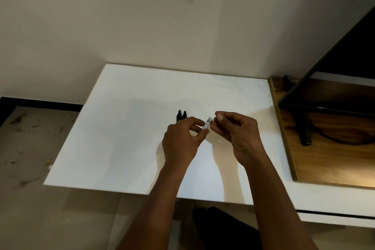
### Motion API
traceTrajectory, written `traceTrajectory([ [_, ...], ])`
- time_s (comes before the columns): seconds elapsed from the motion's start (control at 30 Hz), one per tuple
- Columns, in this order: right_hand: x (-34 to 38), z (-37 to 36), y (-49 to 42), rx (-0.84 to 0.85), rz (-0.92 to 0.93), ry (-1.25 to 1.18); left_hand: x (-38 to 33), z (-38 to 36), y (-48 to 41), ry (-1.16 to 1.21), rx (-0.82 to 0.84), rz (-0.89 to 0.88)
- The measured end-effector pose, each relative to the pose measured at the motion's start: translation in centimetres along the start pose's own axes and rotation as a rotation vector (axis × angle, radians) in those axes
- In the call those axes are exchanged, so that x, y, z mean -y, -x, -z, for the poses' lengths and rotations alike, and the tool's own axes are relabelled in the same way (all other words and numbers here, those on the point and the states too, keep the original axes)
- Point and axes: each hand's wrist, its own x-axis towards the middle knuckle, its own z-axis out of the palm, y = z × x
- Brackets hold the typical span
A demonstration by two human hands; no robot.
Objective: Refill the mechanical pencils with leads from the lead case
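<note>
A small clear lead case (207, 123) is held above the middle of the white board (125, 128). My left hand (181, 140) pinches its lower end between thumb and fingers. My right hand (236, 131) pinches the case's top end with thumb and forefinger. Two black mechanical pencils (181, 115) lie side by side on the board just behind my left hand; only their tips show, the rest is hidden by the hand. A tiny pale piece (219, 141) lies on the board under my right hand.
The white board lies flat against a plain wall. To its right stands a wooden surface (324, 154) with a black metal frame (304, 128) and a cable. The bare floor (30, 148) lies to the left, below the board's edge.
</note>
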Motion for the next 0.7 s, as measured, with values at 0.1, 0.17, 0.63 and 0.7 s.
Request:
traceTrajectory([
  [0.1,-0.01,-0.04,-0.14,0.039,0.012,-0.037,0.09,0.22,-0.19,0.067,0.022,-0.008],
  [0.17,0.02,-0.04,-0.12,0.052,0.031,-0.037,0.12,0.32,-0.26,0.068,0.029,-0.015],
  [0.63,-0.07,0.06,-0.27,0.116,0.095,0.065,0.5,0.76,-0.46,0.088,0.028,-0.018],
  [0.7,-0.06,0.14,-0.36,0.107,0.097,0.072,0.57,0.67,-0.51,0.077,0.016,-0.026],
])
